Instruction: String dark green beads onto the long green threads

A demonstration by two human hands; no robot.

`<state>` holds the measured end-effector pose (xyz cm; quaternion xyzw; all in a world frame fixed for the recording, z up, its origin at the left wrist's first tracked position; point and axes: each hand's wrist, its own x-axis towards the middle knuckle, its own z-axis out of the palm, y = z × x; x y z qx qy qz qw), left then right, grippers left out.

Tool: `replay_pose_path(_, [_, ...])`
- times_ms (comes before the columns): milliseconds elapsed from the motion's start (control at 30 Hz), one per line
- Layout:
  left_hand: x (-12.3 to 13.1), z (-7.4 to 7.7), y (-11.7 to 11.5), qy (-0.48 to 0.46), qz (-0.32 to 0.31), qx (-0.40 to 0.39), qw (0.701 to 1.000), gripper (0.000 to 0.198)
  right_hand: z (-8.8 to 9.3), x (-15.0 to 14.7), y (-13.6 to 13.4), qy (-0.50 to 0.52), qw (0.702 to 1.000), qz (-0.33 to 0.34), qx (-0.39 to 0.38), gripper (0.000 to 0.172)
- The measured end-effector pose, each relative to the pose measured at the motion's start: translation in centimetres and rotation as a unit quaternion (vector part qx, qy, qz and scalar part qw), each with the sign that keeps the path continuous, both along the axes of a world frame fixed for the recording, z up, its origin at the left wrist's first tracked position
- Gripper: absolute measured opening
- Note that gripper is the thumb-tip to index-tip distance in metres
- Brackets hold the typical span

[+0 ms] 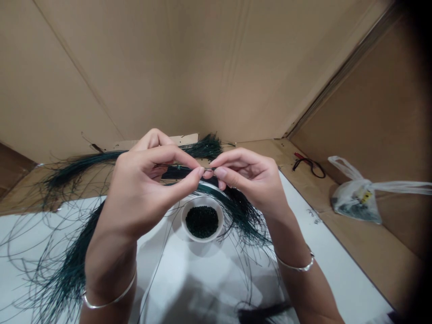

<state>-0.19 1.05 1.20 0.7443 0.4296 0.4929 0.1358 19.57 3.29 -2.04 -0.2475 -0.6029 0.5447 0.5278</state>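
Observation:
My left hand [145, 189] and my right hand [249, 177] meet fingertip to fingertip above a small white bowl [186, 210] filled with tiny dark green beads [201, 221]. Both hands pinch one thin dark green strand [178, 167] that runs between them. Whether a bead sits on the strand at the pinch is too small to tell. Bundles of the same dark green strands [74, 164] fan out across the white table [337, 274] under and behind my hands. Each wrist wears a thin silver bangle.
Cardboard walls [216, 63] close in the back and right side. On the cardboard ledge at the right lie a tied clear plastic bag [356, 195] and a black and red cord [308, 164]. Loose strands [50, 274] spill over the table's left part.

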Motion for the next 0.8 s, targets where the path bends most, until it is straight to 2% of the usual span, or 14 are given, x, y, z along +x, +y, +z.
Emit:
replay_pose_path(333, [0.05, -0.19, -0.07, 0.013, 0.003, 0.046, 0.999, 0.003, 0.0, -0.06, -0.2, -0.022, 0.999, -0.026, 0.04, 0.007])
replay_pose_path(500, [0.06, -0.08, -0.18, 0.026, 0.016, 0.046, 0.998, 0.005, 0.0, -0.05, -0.41, -0.029, 0.997, -0.038, 0.066, 0.012])
replay_pose_path(800, [0.31, -0.03, -0.47, 0.014, 0.027, 0.036, 0.999, 0.005, 0.05, -0.13, -0.5, -0.033, 0.995, -0.056, 0.074, 0.01])
